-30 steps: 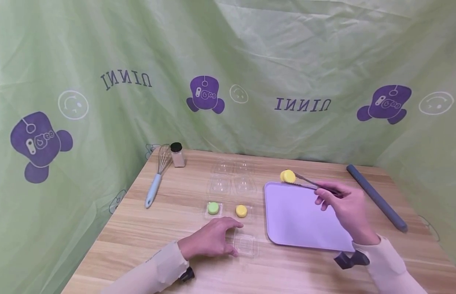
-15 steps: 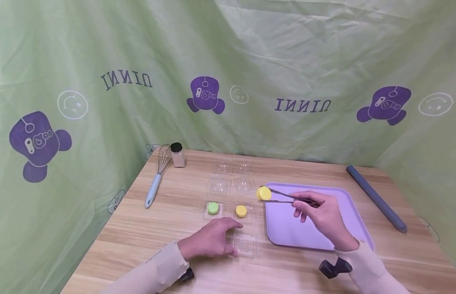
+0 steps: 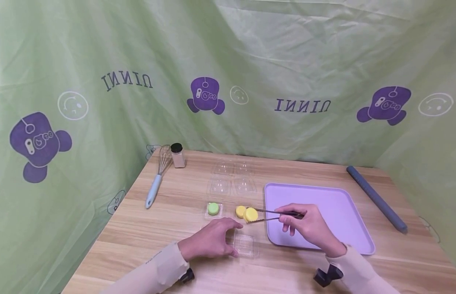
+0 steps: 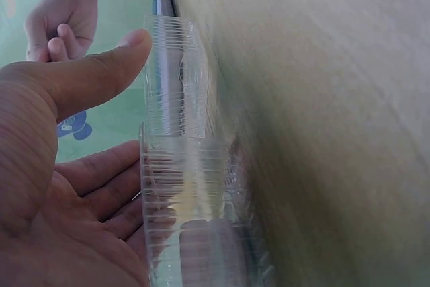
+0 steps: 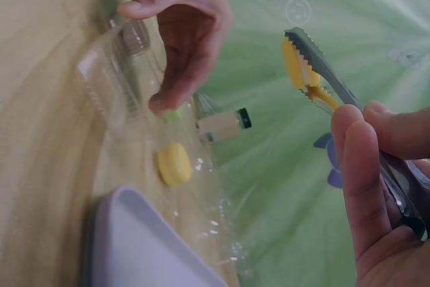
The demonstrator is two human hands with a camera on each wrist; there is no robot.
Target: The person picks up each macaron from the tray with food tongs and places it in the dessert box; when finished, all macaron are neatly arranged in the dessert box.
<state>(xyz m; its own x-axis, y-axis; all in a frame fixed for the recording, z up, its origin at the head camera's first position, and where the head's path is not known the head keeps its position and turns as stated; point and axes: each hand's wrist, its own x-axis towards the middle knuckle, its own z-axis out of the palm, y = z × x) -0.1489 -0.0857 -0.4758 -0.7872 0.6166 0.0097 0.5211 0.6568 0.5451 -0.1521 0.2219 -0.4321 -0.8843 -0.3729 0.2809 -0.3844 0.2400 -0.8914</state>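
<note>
- Tongs [image 5: 329,70] are pinched by right hand [image 3: 306,224], long axis pointed left.
- Yellow macaron [image 3: 251,215] is clamped at their tips.
- Clear tray [image 3: 245,246], nearer the body than the macaron, is flanked by left hand [image 3: 212,238], nearer, fingers spread.

On the table [image 3: 283,273], the whisk [image 3: 156,182] lies at the left, the jar [image 3: 179,158] standing just right of its wires, while rightward come the container's lid [image 3: 231,181] behind its base [image 3: 245,246], 2 macarons [image 3: 213,208] side by side in the base's back row, then the tray [image 3: 334,212], then the rolling pin [image 3: 376,199].
</note>
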